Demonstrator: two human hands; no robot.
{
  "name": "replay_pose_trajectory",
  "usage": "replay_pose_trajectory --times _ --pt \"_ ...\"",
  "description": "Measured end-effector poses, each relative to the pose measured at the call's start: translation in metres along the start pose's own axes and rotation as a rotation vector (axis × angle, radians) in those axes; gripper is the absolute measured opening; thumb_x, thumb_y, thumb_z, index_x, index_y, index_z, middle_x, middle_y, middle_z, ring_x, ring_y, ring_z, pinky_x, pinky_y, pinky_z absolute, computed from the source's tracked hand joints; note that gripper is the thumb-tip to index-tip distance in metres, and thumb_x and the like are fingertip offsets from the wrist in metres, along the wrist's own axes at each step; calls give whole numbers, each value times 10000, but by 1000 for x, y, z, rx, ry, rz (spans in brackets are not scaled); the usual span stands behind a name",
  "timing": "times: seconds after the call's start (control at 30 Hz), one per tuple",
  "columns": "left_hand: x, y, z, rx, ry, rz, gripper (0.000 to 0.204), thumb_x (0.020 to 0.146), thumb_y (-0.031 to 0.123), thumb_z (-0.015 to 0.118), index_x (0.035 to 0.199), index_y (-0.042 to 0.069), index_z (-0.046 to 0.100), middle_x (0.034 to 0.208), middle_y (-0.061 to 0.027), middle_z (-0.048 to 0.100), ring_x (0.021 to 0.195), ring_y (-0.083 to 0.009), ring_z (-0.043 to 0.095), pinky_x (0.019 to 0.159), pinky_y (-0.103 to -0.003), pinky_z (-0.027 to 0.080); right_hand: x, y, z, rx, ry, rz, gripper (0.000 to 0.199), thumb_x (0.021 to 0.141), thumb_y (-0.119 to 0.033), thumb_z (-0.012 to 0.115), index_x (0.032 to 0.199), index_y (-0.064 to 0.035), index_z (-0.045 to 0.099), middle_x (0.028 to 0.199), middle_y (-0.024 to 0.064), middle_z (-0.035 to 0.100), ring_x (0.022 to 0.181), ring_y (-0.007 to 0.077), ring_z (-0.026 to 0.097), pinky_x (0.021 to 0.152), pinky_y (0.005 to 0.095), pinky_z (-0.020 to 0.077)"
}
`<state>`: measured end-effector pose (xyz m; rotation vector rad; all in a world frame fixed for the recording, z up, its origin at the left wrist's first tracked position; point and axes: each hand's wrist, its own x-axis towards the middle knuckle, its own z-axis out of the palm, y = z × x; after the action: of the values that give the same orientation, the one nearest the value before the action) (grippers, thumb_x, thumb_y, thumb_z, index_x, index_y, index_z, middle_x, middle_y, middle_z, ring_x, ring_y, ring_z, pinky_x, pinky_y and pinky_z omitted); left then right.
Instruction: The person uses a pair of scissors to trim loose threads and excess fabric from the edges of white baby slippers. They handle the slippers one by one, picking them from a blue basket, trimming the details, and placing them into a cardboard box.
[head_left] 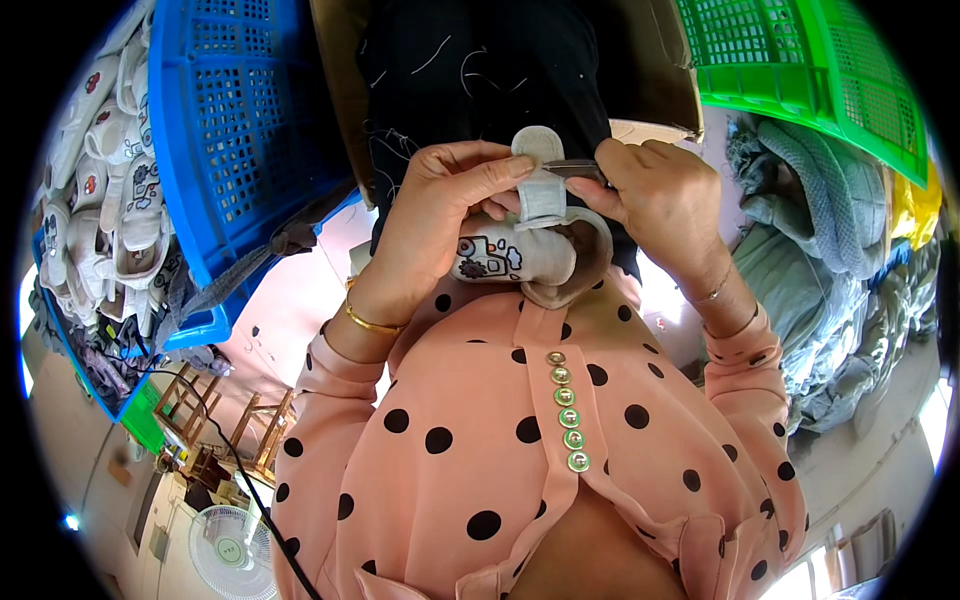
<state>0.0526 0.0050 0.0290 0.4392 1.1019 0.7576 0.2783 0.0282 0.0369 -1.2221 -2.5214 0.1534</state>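
Close in, a pink blouse (520, 440) with black dots and a row of green buttons filled the lower view. Just above it, the left hand (440, 215) was cupped around a small grey shoe (515, 255), fingers curled under the toe and thumb pressed on the upright strap (541, 195). That shoe was soft felt-like cloth, pale grey, with a little cartoon patch on its side and a tan lining showing at the open heel; its strap stood up, rounded at the top. The right hand (665, 190) was closed, pinching small dark snips (575, 168) whose tip met the strap's edge. The shoe sat between both hands, in front of the chest, over a black cloth (500, 60) flecked with loose threads. Further out on the left, a blue crate (240, 130) leaned beside a heap of more pale shoes (105, 180). On the right, a green crate (800, 60) stood above piled grey-green fabric (830, 230).
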Motion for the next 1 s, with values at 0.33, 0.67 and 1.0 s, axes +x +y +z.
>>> replay_pose_trajectory --times 0.33,0.67,1.0 --pt "-4 5 4 151 21 8 231 882 200 742 1009 7 726 785 -47 693 683 -80 657 575 -174 507 0 -2 22 938 15 397 359 853 -379 719 889 -53 571 642 69 602 585 258 634 522 316 472" --pt "-5 4 4 215 -1 86 195 923 154 689 1021 -12 716 811 -53 694 709 -79 654 635 -191 533 22 9 17 566 120 211 303 794 -314 770 953 -105 618 590 90 629 526 280 649 449 357 504" --pt "7 7 -8 150 -24 77 200 926 177 683 989 -12 705 807 -67 701 678 -102 670 645 -214 559 9 -9 15 1044 -445 410 307 858 -256 756 936 25 660 718 49 612 692 73 563 646 246 487"
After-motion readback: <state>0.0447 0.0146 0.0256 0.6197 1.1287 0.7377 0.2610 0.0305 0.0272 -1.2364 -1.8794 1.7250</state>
